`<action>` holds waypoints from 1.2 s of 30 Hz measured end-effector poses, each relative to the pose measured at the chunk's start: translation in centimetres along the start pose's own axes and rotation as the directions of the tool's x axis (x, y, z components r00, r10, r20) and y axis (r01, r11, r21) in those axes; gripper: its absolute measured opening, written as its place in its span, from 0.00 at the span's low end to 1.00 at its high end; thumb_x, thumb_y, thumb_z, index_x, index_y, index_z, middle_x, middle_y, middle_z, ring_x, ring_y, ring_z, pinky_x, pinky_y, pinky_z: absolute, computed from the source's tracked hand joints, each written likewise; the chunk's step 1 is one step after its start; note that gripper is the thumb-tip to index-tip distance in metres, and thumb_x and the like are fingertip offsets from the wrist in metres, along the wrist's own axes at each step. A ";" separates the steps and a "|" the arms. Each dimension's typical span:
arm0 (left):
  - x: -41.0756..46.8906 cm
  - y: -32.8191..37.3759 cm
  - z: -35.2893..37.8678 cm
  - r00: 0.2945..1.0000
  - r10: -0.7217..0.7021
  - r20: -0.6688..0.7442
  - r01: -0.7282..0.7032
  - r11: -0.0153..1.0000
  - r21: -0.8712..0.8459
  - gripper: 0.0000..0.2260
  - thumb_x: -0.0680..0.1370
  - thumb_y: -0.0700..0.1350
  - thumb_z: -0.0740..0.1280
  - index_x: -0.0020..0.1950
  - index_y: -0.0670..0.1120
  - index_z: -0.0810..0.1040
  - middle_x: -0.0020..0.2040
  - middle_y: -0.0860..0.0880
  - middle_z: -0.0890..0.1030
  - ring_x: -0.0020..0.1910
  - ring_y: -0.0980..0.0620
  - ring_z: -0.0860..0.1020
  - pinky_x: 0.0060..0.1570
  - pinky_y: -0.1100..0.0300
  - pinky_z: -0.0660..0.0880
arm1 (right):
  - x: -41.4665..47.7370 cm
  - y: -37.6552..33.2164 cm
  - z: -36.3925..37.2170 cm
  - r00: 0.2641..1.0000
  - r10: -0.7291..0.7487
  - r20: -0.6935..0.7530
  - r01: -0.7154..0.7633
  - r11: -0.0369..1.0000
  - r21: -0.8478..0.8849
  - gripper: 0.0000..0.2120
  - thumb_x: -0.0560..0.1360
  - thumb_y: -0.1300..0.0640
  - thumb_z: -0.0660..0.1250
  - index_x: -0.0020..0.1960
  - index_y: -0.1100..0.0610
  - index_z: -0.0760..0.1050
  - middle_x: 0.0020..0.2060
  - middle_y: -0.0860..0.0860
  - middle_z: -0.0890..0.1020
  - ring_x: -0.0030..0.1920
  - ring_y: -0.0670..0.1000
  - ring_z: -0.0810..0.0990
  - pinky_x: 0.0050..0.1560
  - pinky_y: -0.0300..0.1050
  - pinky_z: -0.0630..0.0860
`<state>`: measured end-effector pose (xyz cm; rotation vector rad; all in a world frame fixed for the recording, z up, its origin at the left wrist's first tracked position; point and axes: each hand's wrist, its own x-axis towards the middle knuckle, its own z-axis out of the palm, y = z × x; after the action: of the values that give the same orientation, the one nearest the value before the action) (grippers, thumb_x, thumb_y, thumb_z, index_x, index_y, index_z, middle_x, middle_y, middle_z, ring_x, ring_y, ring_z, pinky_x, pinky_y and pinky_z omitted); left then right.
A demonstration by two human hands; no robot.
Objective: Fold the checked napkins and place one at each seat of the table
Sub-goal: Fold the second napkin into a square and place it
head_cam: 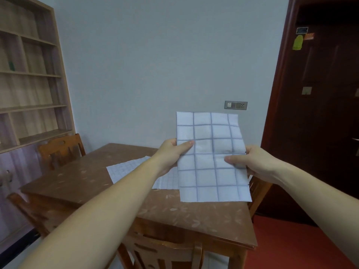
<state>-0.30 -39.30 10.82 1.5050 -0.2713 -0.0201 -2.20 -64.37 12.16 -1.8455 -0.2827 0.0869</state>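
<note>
Both arms stretched forward over a brown wooden table (81, 183). Left hand (171, 152) clamped on the left edge of a white checked napkin (211, 158), thumb across the front face, other fingers hidden behind the cloth. Right hand (250, 162) clamped on the right edge of the same napkin, thumb pressed on the front face, remaining fingers behind. Held up in the air between the 2 hands, upright, long side vertical, folded into a tall rectangle with grey-blue grid lines; slight crease and bulge across the middle at thumb level. Upper part standing above both hands, in front of the pale wall; lower part hanging below them, bottom edge in front of the tabletop, clear of it as far as can be told. Below and beyond the left hand, more checked cloth (124, 167) lying flat on the table, partly hidden behind the left forearm and the held napkin; count of pieces there unclear. Wooden chair (62, 150) at the far left of the left hand, another chair (161, 253) under the left forearm at the table's near side, a third (258, 191) just under the right wrist. Bookshelf (29, 74) far left of the left hand; dark door (320, 113) above and right of the right hand; wall socket plate (236, 105) above the napkin.
</note>
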 end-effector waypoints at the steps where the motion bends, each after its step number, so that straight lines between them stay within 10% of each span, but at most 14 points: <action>1: -0.2 0.0 -0.1 0.999 -0.020 0.035 0.018 0.999 0.037 0.08 0.79 0.48 0.68 0.54 0.46 0.82 0.50 0.49 0.86 0.49 0.51 0.84 0.45 0.57 0.80 | 0.0 -0.1 0.0 1.000 0.002 -0.014 -0.002 1.000 0.000 0.10 0.74 0.63 0.71 0.55 0.63 0.81 0.47 0.56 0.87 0.47 0.56 0.87 0.43 0.46 0.82; 14: -1.2 0.1 -1.6 0.982 -0.120 0.144 0.096 0.983 0.158 0.08 0.79 0.41 0.67 0.57 0.43 0.80 0.54 0.46 0.85 0.52 0.49 0.83 0.51 0.54 0.80 | -1.2 -0.5 -0.8 0.990 0.036 0.139 -0.038 0.999 0.018 0.13 0.80 0.60 0.63 0.62 0.63 0.78 0.56 0.59 0.84 0.57 0.59 0.83 0.61 0.57 0.78; 26: -1.7 1.0 -1.4 0.967 -0.117 0.227 0.134 0.989 -0.061 0.13 0.82 0.36 0.59 0.53 0.47 0.82 0.45 0.49 0.85 0.40 0.53 0.84 0.38 0.59 0.81 | -1.2 -0.8 -2.3 0.991 -0.005 0.136 -0.030 0.968 0.250 0.15 0.81 0.63 0.58 0.64 0.59 0.76 0.58 0.56 0.83 0.57 0.56 0.83 0.48 0.49 0.83; 31: -1.3 0.9 -0.8 0.974 -0.093 0.208 0.110 0.991 -0.074 0.17 0.80 0.33 0.59 0.42 0.46 0.84 0.39 0.47 0.84 0.35 0.52 0.82 0.34 0.61 0.79 | -1.0 -0.8 -3.2 0.985 0.004 0.170 -0.039 0.978 0.204 0.21 0.79 0.68 0.54 0.43 0.57 0.83 0.41 0.54 0.85 0.38 0.51 0.83 0.33 0.40 0.78; 36: -1.1 0.9 -0.3 0.989 -0.107 0.099 0.106 0.994 0.017 0.14 0.79 0.35 0.61 0.39 0.49 0.80 0.37 0.47 0.78 0.32 0.50 0.76 0.30 0.62 0.72 | -1.1 -1.1 -3.7 0.977 0.013 0.213 -0.042 0.991 0.131 0.16 0.79 0.68 0.57 0.45 0.59 0.83 0.53 0.61 0.83 0.49 0.58 0.81 0.38 0.44 0.80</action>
<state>-1.46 -38.75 11.55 1.5314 -0.2710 -0.1797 -2.66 -67.78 14.20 -1.7072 -0.3901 0.3158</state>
